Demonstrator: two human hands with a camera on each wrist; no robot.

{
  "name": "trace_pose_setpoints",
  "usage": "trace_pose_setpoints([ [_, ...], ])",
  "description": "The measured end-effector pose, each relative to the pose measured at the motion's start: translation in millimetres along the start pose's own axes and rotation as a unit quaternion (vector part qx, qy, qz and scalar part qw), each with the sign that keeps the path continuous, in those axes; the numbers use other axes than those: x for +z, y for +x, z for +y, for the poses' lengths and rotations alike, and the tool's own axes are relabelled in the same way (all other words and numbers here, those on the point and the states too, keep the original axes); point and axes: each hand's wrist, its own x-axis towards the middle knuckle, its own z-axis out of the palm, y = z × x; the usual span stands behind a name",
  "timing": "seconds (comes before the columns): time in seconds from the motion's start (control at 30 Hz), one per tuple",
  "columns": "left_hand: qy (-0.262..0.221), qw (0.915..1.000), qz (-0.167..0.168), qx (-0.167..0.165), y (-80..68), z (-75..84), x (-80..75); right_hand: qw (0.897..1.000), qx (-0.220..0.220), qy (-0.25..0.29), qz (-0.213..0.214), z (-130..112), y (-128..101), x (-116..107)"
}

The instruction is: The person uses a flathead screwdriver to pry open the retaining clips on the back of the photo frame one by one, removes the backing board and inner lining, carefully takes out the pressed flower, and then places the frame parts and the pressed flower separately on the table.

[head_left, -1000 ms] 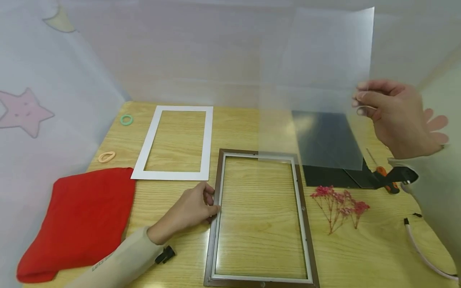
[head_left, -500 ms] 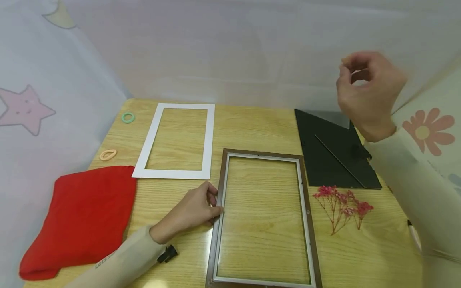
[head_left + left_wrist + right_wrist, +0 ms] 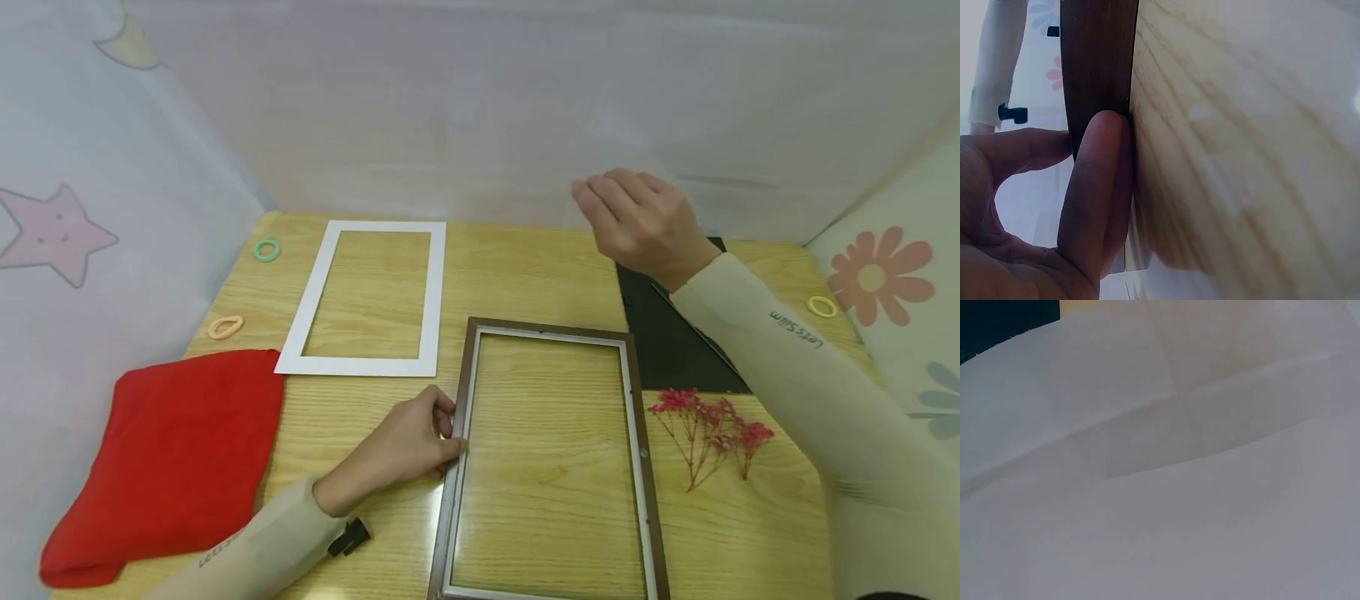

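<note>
My left hand [image 3: 401, 450] pinches the left side of a brown picture frame [image 3: 643, 467] lying on the table. In the left wrist view, the thumb and fingers [image 3: 1094, 169] of that hand stand on either side of its dark wooden edge [image 3: 1099, 56]. My right hand [image 3: 637, 221] is raised above the back of the table, fingertips bunched in a pinch and pointing left. The clear plastic sheet at those fingertips barely shows against the pale wall, so its outline cannot be traced. A white mat [image 3: 431, 292] lies at the back left.
Partly under the right forearm lies a black backing board [image 3: 660, 350]. Dried pink flowers [image 3: 712, 425] rest right of the frame. A folded red cloth [image 3: 172, 458] lies at the left, near green [image 3: 267, 251] and orange rings [image 3: 225, 327]. A yellow ring [image 3: 822, 307] is at the right.
My right hand has swung left and turned over, fingertips now pointing left. The clear sheet, plainly visible a second ago, now hardly shows. The left hand keeps its pinch on the picture frame.
</note>
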Motion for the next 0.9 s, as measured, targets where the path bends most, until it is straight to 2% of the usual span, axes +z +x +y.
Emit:
trace_pose_setpoints([
  [0.13, -0.005, 1.0, -0.003, 0.003, 0.4, -1.7, 1.0, 0.998, -0.047, 0.0, -0.044, -13, -8, 12],
  [0.27, -0.01, 0.9998, -0.012, 0.009, 2.3, -2.0, 3.4, 0.996, -0.072, 0.01, -0.061, -26, -19, 15],
  [0.43, -0.007, 0.9999, -0.009, 0.011, 3.3, 0.8, 2.6, 0.989, -0.101, 0.015, -0.104, -39, -34, 14],
  [0.7, -0.012, 0.9999, -0.01, 0.004, 4.0, 3.2, 3.5, 0.979, -0.103, 0.049, -0.171, -57, -56, 22],
  [0.9, 0.018, 0.9998, -0.011, 0.005, 2.5, 3.3, 3.5, 0.971, -0.085, 0.081, -0.208, -71, -64, 26],
])
